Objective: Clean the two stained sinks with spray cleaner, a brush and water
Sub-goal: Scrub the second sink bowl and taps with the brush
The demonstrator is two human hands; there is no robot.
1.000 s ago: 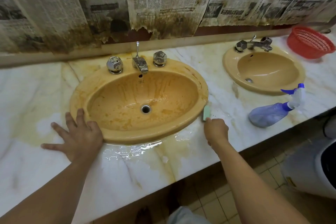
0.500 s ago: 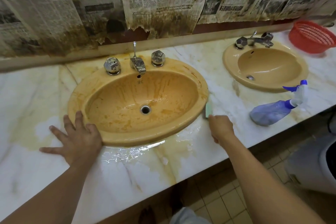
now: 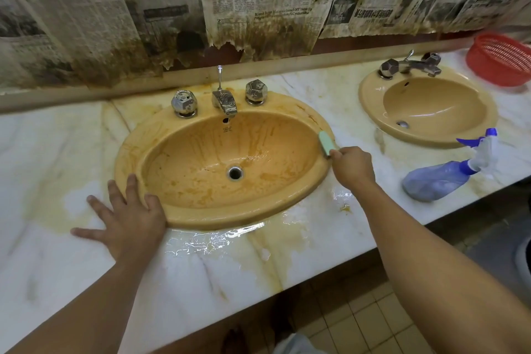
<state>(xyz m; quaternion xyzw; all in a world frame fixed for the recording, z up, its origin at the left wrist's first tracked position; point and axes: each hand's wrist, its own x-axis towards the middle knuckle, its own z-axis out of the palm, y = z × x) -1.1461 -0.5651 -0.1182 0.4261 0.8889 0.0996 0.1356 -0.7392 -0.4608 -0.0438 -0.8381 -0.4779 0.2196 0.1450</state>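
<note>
- Right grip [image 3: 352,167]: fingers curled tight round the handle of the green brush [image 3: 325,142]. Only the pale head shows past my knuckles.
- Change: a moment ago the brush head sat on the counter [image 3: 43,152], just off the near sink's [image 3: 230,220] right edge. Now it is up on the rim itself, on the right side, below a dark streak of stain.
- Left grip [image 3: 126,218]: holds nothing. Palm flat on the counter, fingers spread, tips touching the sink's front-left rim. It is placed as it was, bracing me.
- Near sink bowl is wet and streaked orange, and water is pooled on the counter along its front edge.
- Spray bottle [image 3: 439,181] lies on its side on the counter, right of my brush hand and apart from it.
- Far sink [image 3: 370,112] has no hand near it and looks less streaked.
- Reading: scrubbing has shifted onto the first sink's rim. The bowl, the rinse and the second sink are likely all still ahead.
</note>
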